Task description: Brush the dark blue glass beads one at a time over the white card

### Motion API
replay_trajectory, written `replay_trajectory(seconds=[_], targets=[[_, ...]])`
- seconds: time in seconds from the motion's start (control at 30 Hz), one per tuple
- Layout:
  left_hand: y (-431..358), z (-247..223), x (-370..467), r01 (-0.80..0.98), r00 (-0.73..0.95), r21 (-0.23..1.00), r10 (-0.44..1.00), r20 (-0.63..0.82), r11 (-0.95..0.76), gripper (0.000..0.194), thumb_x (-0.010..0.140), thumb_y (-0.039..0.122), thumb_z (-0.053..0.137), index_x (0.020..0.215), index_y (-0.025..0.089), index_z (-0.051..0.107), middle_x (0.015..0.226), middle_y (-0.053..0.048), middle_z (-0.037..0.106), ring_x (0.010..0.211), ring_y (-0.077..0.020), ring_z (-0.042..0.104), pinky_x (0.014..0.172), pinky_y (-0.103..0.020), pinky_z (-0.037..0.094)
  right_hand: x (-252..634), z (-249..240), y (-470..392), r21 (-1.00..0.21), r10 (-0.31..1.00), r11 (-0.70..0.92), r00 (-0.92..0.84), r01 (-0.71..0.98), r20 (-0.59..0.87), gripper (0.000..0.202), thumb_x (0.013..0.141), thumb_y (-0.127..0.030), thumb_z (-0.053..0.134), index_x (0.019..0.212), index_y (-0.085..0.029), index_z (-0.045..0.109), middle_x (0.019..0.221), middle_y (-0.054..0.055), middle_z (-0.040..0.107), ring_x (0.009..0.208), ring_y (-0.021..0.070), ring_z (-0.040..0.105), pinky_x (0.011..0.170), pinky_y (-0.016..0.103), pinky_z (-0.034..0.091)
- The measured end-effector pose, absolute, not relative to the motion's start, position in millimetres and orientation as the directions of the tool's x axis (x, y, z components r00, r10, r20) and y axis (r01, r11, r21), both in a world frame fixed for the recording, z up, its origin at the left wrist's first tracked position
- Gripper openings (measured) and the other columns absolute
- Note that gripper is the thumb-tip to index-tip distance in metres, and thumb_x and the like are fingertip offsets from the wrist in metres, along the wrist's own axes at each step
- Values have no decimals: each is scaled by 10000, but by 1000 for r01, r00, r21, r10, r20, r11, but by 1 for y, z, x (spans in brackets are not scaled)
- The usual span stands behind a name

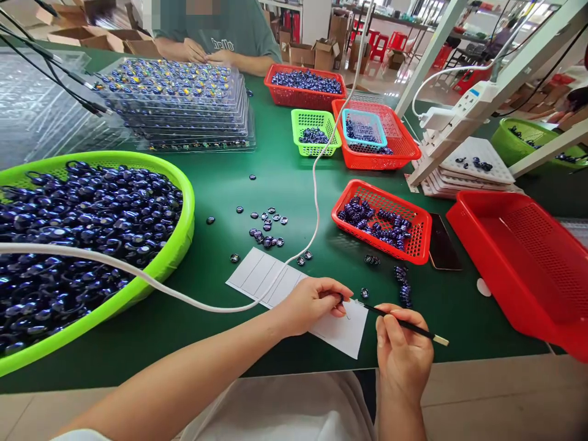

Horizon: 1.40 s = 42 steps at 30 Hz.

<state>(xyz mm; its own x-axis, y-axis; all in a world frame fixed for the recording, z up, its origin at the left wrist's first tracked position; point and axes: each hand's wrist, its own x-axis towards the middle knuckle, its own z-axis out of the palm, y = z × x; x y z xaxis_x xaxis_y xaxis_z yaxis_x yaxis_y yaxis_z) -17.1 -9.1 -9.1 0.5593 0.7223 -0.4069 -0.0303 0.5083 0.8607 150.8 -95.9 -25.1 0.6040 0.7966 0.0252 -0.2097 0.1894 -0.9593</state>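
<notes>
Over the white ruled paper (342, 334), my left hand (319, 300) is closed in a pinch on a small dark part, mostly hidden by the fingers. My right hand (407, 349) grips a thin black stick (408, 324) with a pale rear end, like a pen or brush. The stick's front tip points at the left fingertips. Just beyond the hands lies a small dark ring-shaped piece (364, 293). A row of stacked dark pieces (403, 286) rests to the right, and more loose dark pieces (267, 225) are scattered beyond the paper.
A large green basket (186, 226) of dark parts fills the left. Red baskets (420, 245) stand ahead, beside a phone (443, 244); an empty-looking red tray (519, 263) is at right. A white cable (316, 184) crosses the table. Across it sits a person (248, 37) near stacked clear trays (243, 116).
</notes>
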Motion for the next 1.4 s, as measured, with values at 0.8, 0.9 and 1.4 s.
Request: replay_trajectory(seconds=[0.8, 0.9, 1.4], targets=[[-12, -18, -20, 100, 549, 920, 750, -369, 380, 355, 747, 307, 751, 1067, 155, 754, 1000, -73, 786, 897, -232, 728, 823, -327, 541, 156, -33, -103, -972, 821, 235, 538, -14, 191, 126, 831, -123, 739, 895, -198, 660, 925, 61, 761, 513, 87, 586, 427, 211, 435], [-12, -18, -20, 116, 576, 931, 740, -347, 347, 335, 748, 274, 744, 1061, 154, 741, 897, -49, 777, 813, -202, 717, 780, -309, 540, 158, -34, -106, -969, 841, 233, 483, 85, 245, 130, 842, -105, 726, 907, -202, 670, 952, 71, 761, 608, 128, 651, 433, 213, 447], [-11, -10, -20, 78, 595, 883, 689, -413, 462, 234, 733, 238, 780, 896, 165, 628, 795, -15, 719, 777, -171, 698, 754, -298, 545, 159, -44, -117, -912, 866, 298, 321, 282, 382, 276, 846, -12, 677, 1020, -226, 683, 1022, 83, 752, 923, 211, 732, 576, 260, 601]])
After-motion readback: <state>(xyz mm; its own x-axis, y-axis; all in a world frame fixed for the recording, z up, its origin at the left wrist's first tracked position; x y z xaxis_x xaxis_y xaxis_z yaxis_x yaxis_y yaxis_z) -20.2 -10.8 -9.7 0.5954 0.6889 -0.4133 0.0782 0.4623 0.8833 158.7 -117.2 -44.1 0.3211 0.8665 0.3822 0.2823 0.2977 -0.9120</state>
